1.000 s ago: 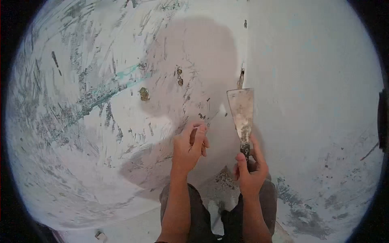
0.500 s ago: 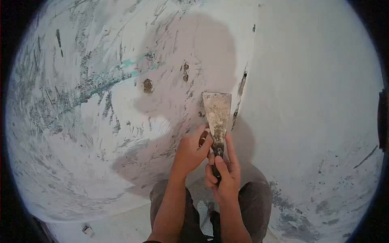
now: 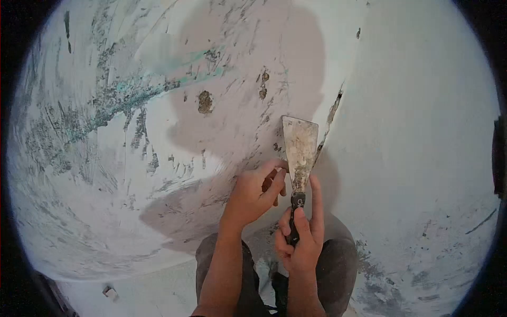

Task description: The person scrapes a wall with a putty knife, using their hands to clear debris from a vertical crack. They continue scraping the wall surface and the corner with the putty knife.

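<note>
A putty knife (image 3: 300, 153) with a worn, plaster-smeared blade and a black handle points away from me, its blade upward in view. My right hand (image 3: 303, 240) is closed around the handle, with the thumb on top and the index finger stretched up along the blade's right side. Left of the blade is my left hand (image 3: 253, 193), its fingers curled and the thumb and index tips close together near the blade's edge. Whether it pinches anything small, or touches the blade, I cannot make out.
The whitish wall (image 3: 153, 127) ahead has scrapes, teal streaks and a brown hole (image 3: 205, 102). A cracked seam (image 3: 332, 108) runs along a corner beside a smoother wall (image 3: 417, 116). My shadow covers the middle. A small block (image 3: 110, 293) lies low left, near my knees (image 3: 338, 259).
My right hand and the putty knife have shifted slightly right, opening a gap from the left hand. The view has also shifted a little across the wall.
</note>
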Demonstrator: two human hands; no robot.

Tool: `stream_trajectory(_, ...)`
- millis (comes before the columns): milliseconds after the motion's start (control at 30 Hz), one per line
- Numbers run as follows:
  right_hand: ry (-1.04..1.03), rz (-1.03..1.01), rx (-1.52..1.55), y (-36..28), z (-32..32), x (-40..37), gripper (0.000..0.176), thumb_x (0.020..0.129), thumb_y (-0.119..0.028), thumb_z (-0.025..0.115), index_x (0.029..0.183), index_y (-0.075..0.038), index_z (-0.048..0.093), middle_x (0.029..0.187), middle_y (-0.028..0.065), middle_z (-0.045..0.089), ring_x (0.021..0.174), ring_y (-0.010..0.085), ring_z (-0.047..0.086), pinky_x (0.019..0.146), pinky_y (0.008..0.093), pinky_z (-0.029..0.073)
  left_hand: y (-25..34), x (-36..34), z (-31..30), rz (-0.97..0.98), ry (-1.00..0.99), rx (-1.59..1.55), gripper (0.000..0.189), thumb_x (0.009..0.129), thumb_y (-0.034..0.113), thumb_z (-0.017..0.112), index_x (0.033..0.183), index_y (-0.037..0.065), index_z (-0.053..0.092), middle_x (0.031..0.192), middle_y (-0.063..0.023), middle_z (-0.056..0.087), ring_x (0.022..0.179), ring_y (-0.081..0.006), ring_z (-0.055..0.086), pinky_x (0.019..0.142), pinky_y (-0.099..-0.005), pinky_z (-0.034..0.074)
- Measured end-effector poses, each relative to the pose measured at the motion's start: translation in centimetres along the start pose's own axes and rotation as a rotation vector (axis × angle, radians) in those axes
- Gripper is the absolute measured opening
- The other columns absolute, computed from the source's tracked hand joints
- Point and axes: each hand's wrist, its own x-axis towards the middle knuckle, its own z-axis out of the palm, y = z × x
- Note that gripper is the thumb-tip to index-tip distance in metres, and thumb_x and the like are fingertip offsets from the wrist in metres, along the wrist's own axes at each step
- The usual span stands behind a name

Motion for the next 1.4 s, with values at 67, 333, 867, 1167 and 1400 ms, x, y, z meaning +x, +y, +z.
stream_trajectory(67, 0.020, 0.011, 0.000, -0.3, 0.5, -0.2, 0.050, 0.102, -0.020, 0.044, 0.147, -0.012, 0.024, 0.066, 0.0032, 0.043, 0.038, 0.0052, 0.032, 0.032, 0.0220, 0.025, 0.0, 0.1, -0.1, -0.009, 0.004, -0.059, 0.021, 0.098, 0.016, 0.048, 0.108, 0.002, 0.059, 0.064, -0.0053, 0.061, 0.051, -0.0093, 0.056, 0.050, -0.0256, 0.044)
stream_trajectory(333, -0.048, -0.013, 0.080, -0.2, 0.4, 0.1, 0.019, 0.103, -0.021, 0.042, 0.108, -0.004, 0.048, 0.066, 0.0032, 0.042, 0.037, 0.0049, 0.029, 0.032, 0.0228, 0.024, 1.3, -0.1, -0.5, -0.035, 0.019, -0.147, 0.025, 0.100, 0.020, 0.045, 0.111, 0.001, 0.057, 0.066, -0.0063, 0.061, 0.050, -0.0091, 0.056, 0.048, -0.0245, 0.044)
stream_trajectory(867, 0.006, 0.029, 0.098, -0.3, 0.2, 0.7, 0.012, 0.103, -0.018, 0.043, 0.105, -0.006, 0.045, 0.064, 0.0006, 0.038, 0.039, 0.0032, 0.024, 0.032, 0.0215, 0.022, 1.4, -0.3, -0.4, 0.024, 0.143, -0.244, 0.021, 0.100, 0.018, 0.047, 0.102, 0.002, 0.060, 0.062, -0.0036, 0.058, 0.049, -0.0071, 0.054, 0.045, -0.0224, 0.042)
stream_trajectory(1167, 0.013, 0.065, 0.169, -0.7, -0.1, 0.7, 0.012, 0.103, -0.019, 0.043, 0.102, -0.007, 0.044, 0.065, 0.0000, 0.036, 0.039, 0.0028, 0.023, 0.031, 0.0205, 0.018, 1.1, -0.1, -0.4, 0.081, 0.200, -0.229, 0.022, 0.100, 0.020, 0.046, 0.100, 0.002, 0.060, 0.060, -0.0060, 0.058, 0.045, -0.0110, 0.054, 0.042, -0.0228, 0.042)
stream_trajectory(1400, -0.043, 0.046, 0.177, 0.1, -0.7, 0.7, 0.014, 0.104, -0.020, 0.042, 0.106, -0.007, 0.045, 0.065, 0.0001, 0.037, 0.040, 0.0023, 0.023, 0.032, 0.0199, 0.019, 1.3, -0.3, -0.3, 0.111, 0.221, -0.245, 0.023, 0.101, 0.020, 0.046, 0.100, 0.002, 0.059, 0.058, -0.0057, 0.056, 0.043, -0.0110, 0.053, 0.041, -0.0224, 0.041)
